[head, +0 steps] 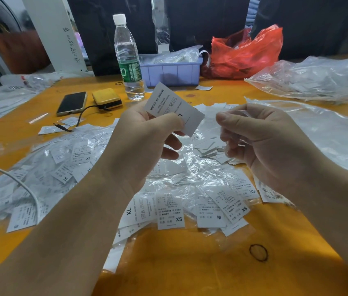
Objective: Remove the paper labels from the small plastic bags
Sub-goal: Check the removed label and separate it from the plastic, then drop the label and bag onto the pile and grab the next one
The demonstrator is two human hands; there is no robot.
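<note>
My left hand (145,142) pinches a white paper label (172,107) printed "MADE IN CHINA" and "L", held up above the table. My right hand (260,137) holds a small clear plastic bag (236,129) between thumb and curled fingers; the bag looks empty. The two hands are a short way apart. Below them lies a heap of small bags with labels inside (190,201), marked XS, M, XL. A loose stack of bare labels (207,146) lies behind the hands.
On the orange table (190,263) stand a water bottle (128,58), a phone (71,103), a yellow power bank (107,99) and a lilac tray (171,71). A red bag (245,52) and large clear bags (318,80) lie at the right. A rubber band (258,252) lies near me.
</note>
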